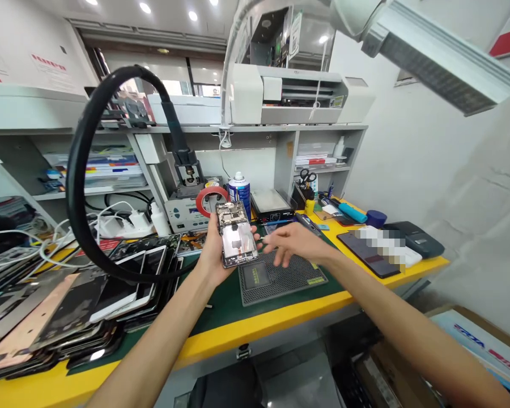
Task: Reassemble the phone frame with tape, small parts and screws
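My left hand [215, 258] is wrapped round an opened smartphone [238, 235], raised above the bench with its inner side facing me. Circuit parts show at the phone's top and a pale panel fills its middle. Just right of the phone is my right hand [295, 242], thumb and forefinger brought together near the phone's edge, the other fingers hanging loosely. Something small and pale may be at those fingertips, too small to name. Beneath both hands lies a grey perforated work mat [280, 280] on a green sheet.
Stacked phones and tablets [72, 306] crowd the left. A black hose [74, 187] arches over them from a hot-air station [185, 212]. Behind stand red tape [200, 201], a blue spray can [243, 190] and a heating plate [272, 205]. A dark tablet [361, 255] lies right.
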Demonstrator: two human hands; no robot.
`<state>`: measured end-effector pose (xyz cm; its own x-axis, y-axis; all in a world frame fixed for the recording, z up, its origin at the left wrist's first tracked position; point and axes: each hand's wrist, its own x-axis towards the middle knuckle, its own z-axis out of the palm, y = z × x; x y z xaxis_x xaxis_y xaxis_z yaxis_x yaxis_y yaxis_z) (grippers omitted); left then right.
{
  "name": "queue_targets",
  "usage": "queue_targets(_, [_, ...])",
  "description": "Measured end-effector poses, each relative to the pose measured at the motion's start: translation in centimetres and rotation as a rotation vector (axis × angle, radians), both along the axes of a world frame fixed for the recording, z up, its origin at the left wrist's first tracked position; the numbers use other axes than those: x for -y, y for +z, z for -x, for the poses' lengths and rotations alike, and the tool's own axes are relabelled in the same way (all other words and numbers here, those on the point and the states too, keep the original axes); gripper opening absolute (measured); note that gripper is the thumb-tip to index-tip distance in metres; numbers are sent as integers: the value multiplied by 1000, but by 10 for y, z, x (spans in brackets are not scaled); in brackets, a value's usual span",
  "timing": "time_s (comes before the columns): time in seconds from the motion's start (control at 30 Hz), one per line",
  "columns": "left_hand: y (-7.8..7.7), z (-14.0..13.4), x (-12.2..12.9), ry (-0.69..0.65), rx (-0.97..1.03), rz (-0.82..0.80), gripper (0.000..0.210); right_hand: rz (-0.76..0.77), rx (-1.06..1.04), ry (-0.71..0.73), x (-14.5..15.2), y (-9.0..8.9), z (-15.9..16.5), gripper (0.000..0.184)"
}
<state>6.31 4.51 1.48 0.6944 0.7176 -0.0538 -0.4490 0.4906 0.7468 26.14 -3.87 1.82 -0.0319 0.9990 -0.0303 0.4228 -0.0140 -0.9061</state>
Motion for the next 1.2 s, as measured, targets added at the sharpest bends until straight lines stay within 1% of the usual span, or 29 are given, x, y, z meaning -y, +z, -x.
queue_targets(0.07, [-3,3,-6,-5,-2,1,72,-7,182,-83,4,0,-27,33])
queue_targets(0.17, [-7,7,-13,2,-5,-5,71,38,460,-145,12,-9,-56,24])
queue_targets(0.23, [-8,9,-16,20,-11,-40,70,53,623,-158,15,-17,-63,20])
queue_targets(0.3, [-10,11,-19,49,-25,-99,71,61,754,-146,16,-25,-61,21])
queue_targets(0.4, [-11,15,-23,100,-38,-155,74,59,885,-99,14,-33,-55,21])
queue_targets(0.5, [-12,18,-26,153,-41,-148,70,41,979,-88,14,-33,-57,16])
queue_targets(0.63, [-13,18,-28,178,-55,-121,66,45,1099,-149,21,-29,-73,15])
queue_targets(0.7, [-13,17,-30,175,-60,-123,67,67,1139,-160,25,-28,-82,16])
queue_targets(0.8, [-15,16,-32,182,-53,-125,69,117,1168,-140,29,-29,-94,16])
queue_targets(0.93, [-20,16,-35,187,-56,-105,68,185,1196,-130,29,-27,-104,11])
queue_targets(1.03, [-23,15,-36,176,-50,-105,67,173,1203,-118,18,-22,-99,17])
queue_targets(1.13, [-24,15,-34,173,-50,-113,67,91,1197,-87,-6,-21,-80,24])
queue_targets(1.2, [-23,17,-32,171,-78,-111,65,62,1185,-34,-25,-25,-64,24])
